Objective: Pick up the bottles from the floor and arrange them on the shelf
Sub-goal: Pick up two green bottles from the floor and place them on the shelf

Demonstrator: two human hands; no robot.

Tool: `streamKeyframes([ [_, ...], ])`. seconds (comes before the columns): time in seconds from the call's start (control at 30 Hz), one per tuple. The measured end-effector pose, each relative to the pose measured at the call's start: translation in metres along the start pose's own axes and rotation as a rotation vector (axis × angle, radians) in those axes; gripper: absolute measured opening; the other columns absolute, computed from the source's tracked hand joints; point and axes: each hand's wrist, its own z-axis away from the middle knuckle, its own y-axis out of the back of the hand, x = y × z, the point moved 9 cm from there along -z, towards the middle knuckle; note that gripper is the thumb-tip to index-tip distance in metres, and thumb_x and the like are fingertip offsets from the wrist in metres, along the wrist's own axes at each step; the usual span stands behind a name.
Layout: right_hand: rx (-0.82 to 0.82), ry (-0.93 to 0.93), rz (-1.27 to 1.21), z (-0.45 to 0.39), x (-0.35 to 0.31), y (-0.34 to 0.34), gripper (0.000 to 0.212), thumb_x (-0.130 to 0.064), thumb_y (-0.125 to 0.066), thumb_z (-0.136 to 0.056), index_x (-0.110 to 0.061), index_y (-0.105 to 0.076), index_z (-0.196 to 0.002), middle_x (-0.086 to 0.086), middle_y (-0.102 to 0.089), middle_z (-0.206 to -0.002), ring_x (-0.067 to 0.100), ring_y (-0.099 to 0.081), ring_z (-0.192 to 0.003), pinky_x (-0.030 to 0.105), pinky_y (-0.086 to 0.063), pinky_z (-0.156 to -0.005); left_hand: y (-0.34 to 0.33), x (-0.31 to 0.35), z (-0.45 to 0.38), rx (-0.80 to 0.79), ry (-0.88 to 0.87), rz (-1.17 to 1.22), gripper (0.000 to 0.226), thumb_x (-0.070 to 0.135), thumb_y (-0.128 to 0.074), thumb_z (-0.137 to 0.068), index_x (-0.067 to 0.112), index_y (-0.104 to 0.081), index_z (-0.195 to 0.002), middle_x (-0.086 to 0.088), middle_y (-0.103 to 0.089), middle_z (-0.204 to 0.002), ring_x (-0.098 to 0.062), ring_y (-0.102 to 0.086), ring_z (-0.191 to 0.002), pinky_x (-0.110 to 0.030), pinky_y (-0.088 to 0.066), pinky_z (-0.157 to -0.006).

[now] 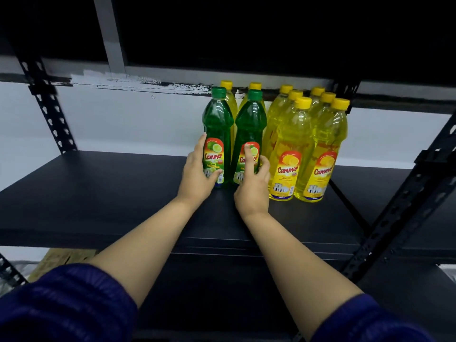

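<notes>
Bottles going onto the dark shelf two at a time right now: my left hand is wrapped around the lower body of one green bottle, thumb across the label and fingers curled round the far side, and my right hand is curled around the second green bottle just beside it, index finger lying up the front of the label. Both stand upright on the board as far as I can tell, touching or nearly touching each other, right next to the block of yellow bottles on their right, with two more yellow ones behind them. For this step I'd say the trick is to keep both greens vertical and slide them back and to the right so they line up with the yellow front row, labels facing out. I'd hold low like this so the tops don't wobble, and watch that my right knuckles don't nudge the nearest yellow bottle. Only let go once both bases sit flat, one hand at a time.
</notes>
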Motion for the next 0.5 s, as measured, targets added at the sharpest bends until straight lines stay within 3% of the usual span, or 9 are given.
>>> streamKeyframes([
  [0.13, -0.024, -0.029, -0.022, -0.002, 0.004, -0.007, 0.117, 0.013, -0.065, -0.083, -0.04, -0.005, -0.168, 0.016, -0.012, -0.167, 0.041, -0.033, -0.148, 0.038, -0.055, -0.091, -0.008, 0.001, -0.009, 0.008, -0.004, -0.035, 0.105, 0.011, -0.083, -0.085, 0.035, -0.016, -0.163, -0.006, -0.048, -0.145, -0.018, -0.049, -0.133, -0.034, -0.046, -0.107],
  [0.23, 0.043, 0.033, -0.023, -0.004, 0.0, -0.005, 0.104, 0.007, -0.066, -0.084, -0.029, -0.018, -0.169, 0.019, -0.013, -0.169, 0.043, -0.027, -0.152, 0.044, -0.052, -0.104, -0.013, 0.0, -0.014, 0.018, 0.001, -0.061, 0.105, 0.009, -0.081, -0.086, 0.033, -0.016, -0.164, -0.009, -0.049, -0.143, -0.018, -0.049, -0.131, -0.023, -0.04, -0.1],
  [0.33, 0.095, 0.091, -0.007, -0.007, -0.002, -0.003, 0.09, 0.005, -0.065, -0.086, -0.02, -0.03, -0.166, 0.018, -0.017, -0.17, 0.041, -0.026, -0.153, 0.044, -0.053, -0.104, -0.017, -0.003, -0.018, 0.02, 0.014, -0.083, 0.108, 0.007, -0.081, -0.085, 0.035, -0.013, -0.164, -0.011, -0.051, -0.137, -0.022, -0.053, -0.126, -0.027, -0.043, -0.097],
  [0.5, 0.118, 0.106, 0.008, -0.013, -0.001, -0.005, 0.089, 0.01, -0.065, -0.085, -0.022, -0.037, -0.163, 0.018, -0.014, -0.171, 0.043, -0.024, -0.152, 0.045, -0.054, -0.101, -0.023, -0.006, -0.021, 0.018, 0.032, -0.118, 0.113, 0.006, -0.081, -0.084, 0.039, -0.009, -0.164, -0.012, -0.051, -0.131, -0.026, -0.056, -0.121, -0.034, -0.047, -0.095],
])
